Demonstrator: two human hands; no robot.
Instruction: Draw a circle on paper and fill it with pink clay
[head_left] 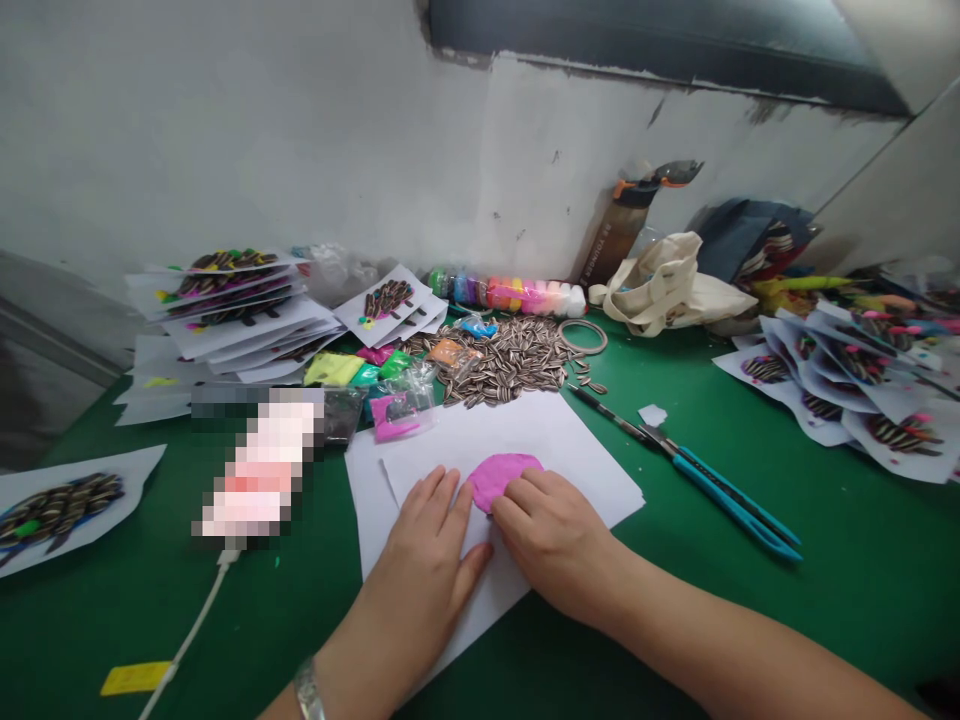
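A flat, rounded sheet of pink modelling clay (491,478) lies on white paper (442,440) in front of me. My left hand (427,545) rests on the paper at the clay's left side, fingers stretched out and nearly flat, with the thumb apart. At the clay's lower right edge, my right hand (551,535) has its fingers curled and pressed onto it. Those fingertips are partly hidden. More white sheets lie beneath the top one, overlapping at an angle.
Sunflower seeds (510,355) are heaped behind the paper, beside clay packets (394,415). A black pen (607,412) and a blue-handled tool (739,505) lie right. Decorated paper stacks (247,330) stand left, others (847,370) right. A blurred device (262,470) trails a white cable.
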